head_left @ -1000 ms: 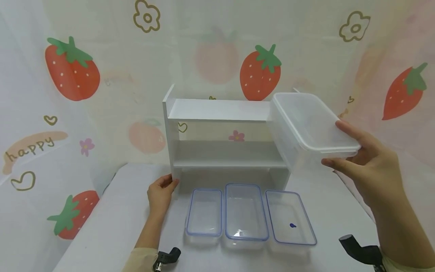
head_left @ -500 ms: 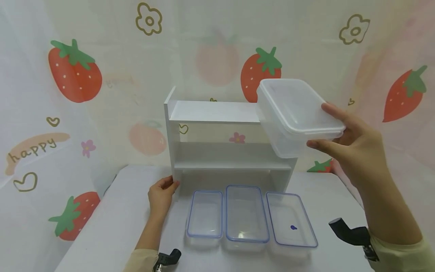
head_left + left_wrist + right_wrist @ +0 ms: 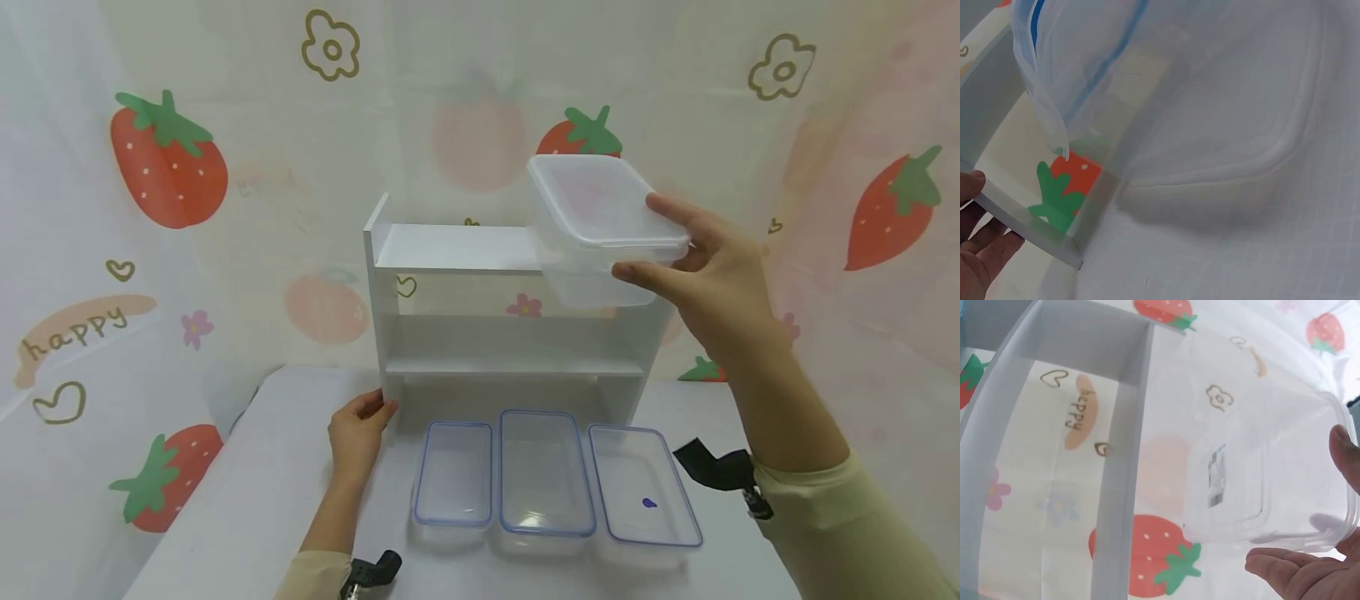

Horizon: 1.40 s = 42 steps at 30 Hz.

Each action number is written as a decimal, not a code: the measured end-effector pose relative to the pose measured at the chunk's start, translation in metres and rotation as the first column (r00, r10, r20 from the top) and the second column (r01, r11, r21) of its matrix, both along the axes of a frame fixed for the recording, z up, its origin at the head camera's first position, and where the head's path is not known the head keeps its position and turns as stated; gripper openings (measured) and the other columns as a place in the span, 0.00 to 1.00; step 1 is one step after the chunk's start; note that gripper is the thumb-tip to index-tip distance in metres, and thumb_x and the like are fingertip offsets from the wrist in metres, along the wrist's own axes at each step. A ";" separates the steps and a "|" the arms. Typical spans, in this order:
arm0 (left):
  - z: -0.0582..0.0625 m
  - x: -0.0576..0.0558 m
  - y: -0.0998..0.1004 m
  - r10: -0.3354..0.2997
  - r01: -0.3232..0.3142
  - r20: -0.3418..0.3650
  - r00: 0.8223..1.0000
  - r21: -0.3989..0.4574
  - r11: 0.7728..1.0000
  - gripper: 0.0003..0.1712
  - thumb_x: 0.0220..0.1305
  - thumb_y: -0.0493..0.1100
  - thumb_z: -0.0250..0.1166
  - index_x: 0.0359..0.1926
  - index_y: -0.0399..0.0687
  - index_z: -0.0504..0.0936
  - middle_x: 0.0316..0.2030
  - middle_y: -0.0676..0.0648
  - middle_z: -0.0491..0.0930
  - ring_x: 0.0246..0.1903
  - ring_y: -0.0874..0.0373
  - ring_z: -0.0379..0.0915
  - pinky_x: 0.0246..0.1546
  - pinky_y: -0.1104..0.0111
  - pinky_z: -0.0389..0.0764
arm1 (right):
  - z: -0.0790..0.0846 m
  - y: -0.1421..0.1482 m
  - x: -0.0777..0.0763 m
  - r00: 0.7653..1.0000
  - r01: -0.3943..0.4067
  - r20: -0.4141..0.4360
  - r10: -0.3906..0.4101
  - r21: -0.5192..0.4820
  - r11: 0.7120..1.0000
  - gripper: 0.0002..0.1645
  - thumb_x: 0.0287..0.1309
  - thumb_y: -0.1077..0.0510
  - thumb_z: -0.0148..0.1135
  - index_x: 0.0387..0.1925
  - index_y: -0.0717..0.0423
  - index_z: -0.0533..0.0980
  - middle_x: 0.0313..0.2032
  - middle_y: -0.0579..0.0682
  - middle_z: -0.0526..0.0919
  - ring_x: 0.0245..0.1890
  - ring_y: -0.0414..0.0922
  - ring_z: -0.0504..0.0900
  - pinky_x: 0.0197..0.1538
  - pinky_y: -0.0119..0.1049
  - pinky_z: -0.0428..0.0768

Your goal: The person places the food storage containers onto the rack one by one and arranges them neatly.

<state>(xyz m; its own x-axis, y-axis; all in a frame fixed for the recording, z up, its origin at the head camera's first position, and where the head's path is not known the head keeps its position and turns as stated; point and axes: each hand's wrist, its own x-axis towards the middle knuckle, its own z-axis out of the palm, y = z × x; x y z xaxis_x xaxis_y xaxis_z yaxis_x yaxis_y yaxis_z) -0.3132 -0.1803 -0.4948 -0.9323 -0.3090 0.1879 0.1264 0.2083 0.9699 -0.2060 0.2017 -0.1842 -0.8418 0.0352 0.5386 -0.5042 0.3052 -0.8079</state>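
Note:
My right hand grips a clear plastic food container with a whitish lid by its right end, thumb below the lid and fingers on top. The container is raised in front of the right half of the white shelf's top board, hiding part of it. In the right wrist view, the container has a printed label on its base. Low on the shelf's left side, my left hand holds the panel edge; the left wrist view has its thumb and fingers on either side of the panel.
Three clear containers with blue rims stand in a row before the shelf: left, middle and right. A white cloth covers the table. Behind hangs a curtain printed with strawberries.
My right hand has carried the whitish-lidded container left and upward, from beside the shelf's right end to in front of its top board. My left hand has stayed on the panel.

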 end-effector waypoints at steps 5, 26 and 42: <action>0.000 -0.001 0.001 0.011 -0.011 -0.008 1.000 -0.042 0.999 0.22 0.65 0.44 0.73 0.56 0.37 0.84 0.50 0.38 0.87 0.51 0.46 0.85 0.39 0.80 0.82 | 0.005 -0.016 -0.010 0.999 0.023 0.020 -0.024 0.058 0.998 0.51 0.47 0.55 0.84 0.72 0.43 0.70 0.66 0.47 0.74 0.50 0.44 0.83 0.47 0.24 0.83; -0.001 -0.002 0.001 0.028 -0.030 -0.024 0.999 -0.050 0.998 0.20 0.64 0.44 0.74 0.54 0.39 0.86 0.49 0.37 0.87 0.49 0.46 0.86 0.36 0.81 0.82 | 0.002 -0.073 -0.062 0.997 -0.012 0.083 0.009 0.037 0.999 0.53 0.45 0.47 0.85 0.73 0.43 0.70 0.65 0.45 0.76 0.53 0.45 0.82 0.53 0.34 0.83; -0.003 -0.005 0.002 0.032 -0.033 -0.023 0.999 -0.038 0.999 0.21 0.64 0.45 0.74 0.54 0.37 0.86 0.48 0.38 0.88 0.47 0.47 0.86 0.36 0.81 0.82 | -0.007 -0.112 -0.090 0.992 0.029 0.120 -0.031 0.018 0.999 0.53 0.43 0.41 0.84 0.72 0.38 0.71 0.59 0.43 0.79 0.50 0.43 0.75 0.46 0.34 0.81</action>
